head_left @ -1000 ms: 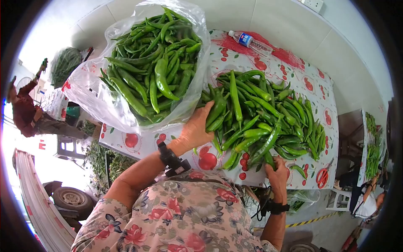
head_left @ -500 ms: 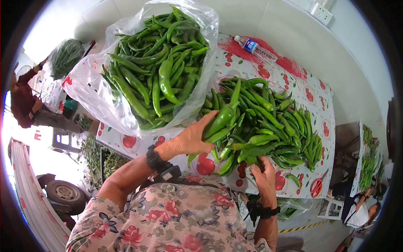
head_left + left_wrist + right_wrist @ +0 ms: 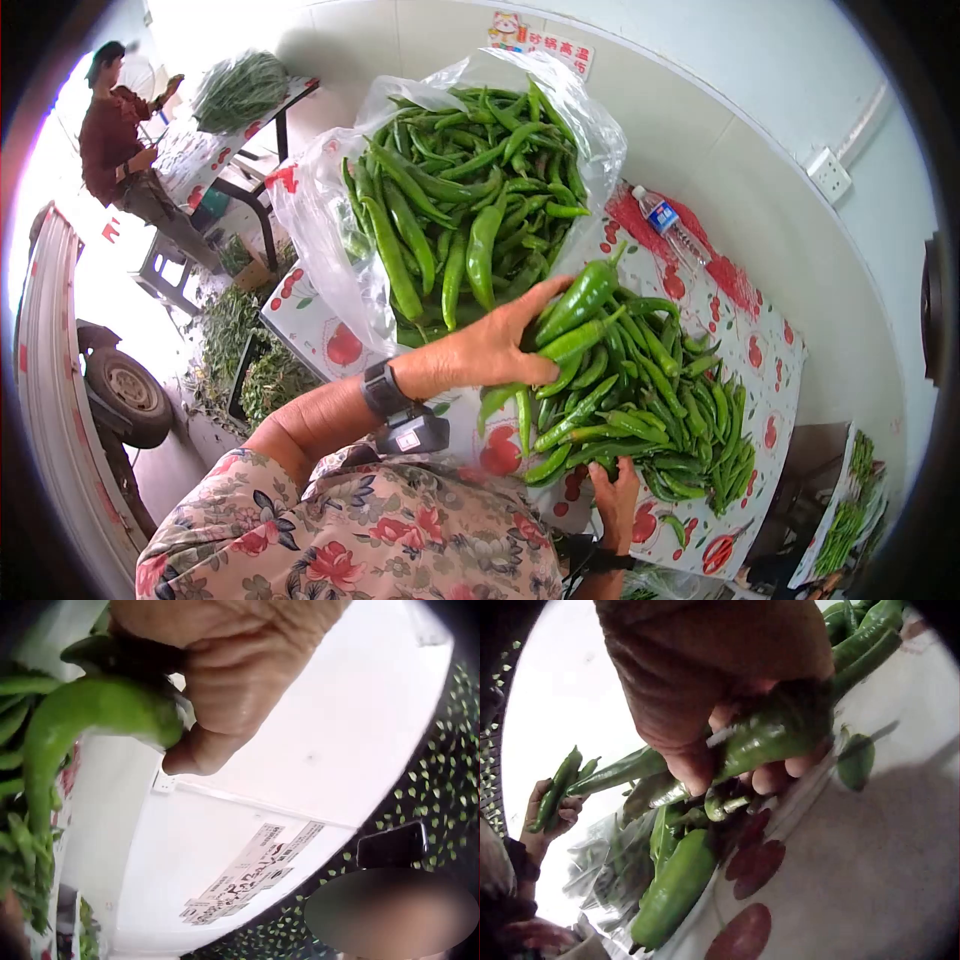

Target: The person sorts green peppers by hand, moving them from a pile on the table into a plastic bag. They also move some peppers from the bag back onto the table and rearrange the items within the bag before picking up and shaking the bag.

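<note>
My left hand (image 3: 495, 345) grips several long green peppers (image 3: 585, 300) at the left side of a loose pepper pile (image 3: 690, 400). In the left wrist view, a curved green pepper (image 3: 97, 709) sticks out past the thumb. At the pile's near edge is my right hand (image 3: 615, 500). The right wrist view shows its thumb and fingers curled round a glossy green pepper (image 3: 765, 739), with other peppers (image 3: 679, 889) lying just below. Behind the left hand, a clear plastic bag (image 3: 315, 215) stands full of green peppers (image 3: 480, 240).
A water bottle (image 3: 672, 228) lies on red netting (image 3: 735, 285) by the wall. Red-handled scissors (image 3: 718, 553) and a single pepper (image 3: 677, 528) lie near the table's front edge. Far left, a person (image 3: 125, 150) stands by another table with a bagged green bundle (image 3: 240, 92).
The head view has turned, so the table sits lower in it. My left hand has raised its peppers a little above the pile. The right hand stays at the pile's near edge.
</note>
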A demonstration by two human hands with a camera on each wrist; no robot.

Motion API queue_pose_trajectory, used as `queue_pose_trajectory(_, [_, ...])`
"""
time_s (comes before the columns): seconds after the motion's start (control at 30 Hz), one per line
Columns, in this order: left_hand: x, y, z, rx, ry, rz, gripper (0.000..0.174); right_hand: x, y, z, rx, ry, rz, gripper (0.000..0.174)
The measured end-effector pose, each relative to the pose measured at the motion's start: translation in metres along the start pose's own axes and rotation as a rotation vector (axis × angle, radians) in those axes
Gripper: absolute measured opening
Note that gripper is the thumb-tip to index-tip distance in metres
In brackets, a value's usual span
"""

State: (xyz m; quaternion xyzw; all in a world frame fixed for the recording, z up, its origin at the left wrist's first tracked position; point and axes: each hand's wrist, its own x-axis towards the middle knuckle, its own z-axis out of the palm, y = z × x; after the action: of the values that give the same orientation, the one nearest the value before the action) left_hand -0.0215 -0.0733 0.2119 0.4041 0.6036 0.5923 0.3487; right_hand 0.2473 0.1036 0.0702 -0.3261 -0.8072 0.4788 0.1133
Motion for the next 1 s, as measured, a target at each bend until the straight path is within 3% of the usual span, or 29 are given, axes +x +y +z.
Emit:
queue_pose_trajectory(0.1, [0.0, 0.009, -0.018, 0.228, 0.082, 0.071, 0.095, 0.0, 0.003, 0.002, -0.064, 0.033, -0.07, 0.04])
queue_pose_trajectory(0.2, [0.0, 0.016, -0.025, 0.235, 0.131, 0.144, 0.093, 0.002, -0.001, 0.003, -0.049, 0.05, -0.061, 0.039])
queue_pose_trajectory(0.3, [0.002, 0.03, -0.039, -0.032, 0.239, -0.044, 0.089, 0.002, 0.004, 0.004, -0.045, 0.048, -0.032, 0.037])
queue_pose_trajectory(0.43, [0.004, 0.032, -0.068, -0.214, 0.405, 0.103, 0.073, 0.001, 0.017, 0.006, -0.06, 0.073, 0.0, 0.035])
queue_pose_trajectory(0.6, [0.016, 0.006, -0.123, -0.178, 0.513, 0.141, 0.075, 0.001, 0.009, 0.008, -0.017, 0.098, -0.04, 0.034])
queue_pose_trajectory(0.7, [0.023, 0.0, -0.142, 0.086, 0.583, 0.106, 0.072, 0.001, 0.012, 0.007, -0.01, 0.089, -0.03, 0.034])
queue_pose_trajectory(0.83, [0.033, -0.01, -0.161, 0.726, 0.726, 0.203, 0.064, 0.001, 0.01, 0.006, -0.028, 0.083, -0.044, 0.034])
queue_pose_trajectory(0.93, [0.04, -0.016, -0.167, 0.672, 0.784, 0.243, 0.061, 0.001, 0.016, 0.007, -0.03, 0.088, -0.045, 0.034])
queue_pose_trajectory(1.0, [0.043, -0.029, -0.17, 0.758, 0.716, 0.242, 0.06, 0.001, 0.014, 0.009, 0.005, 0.094, -0.04, 0.035])
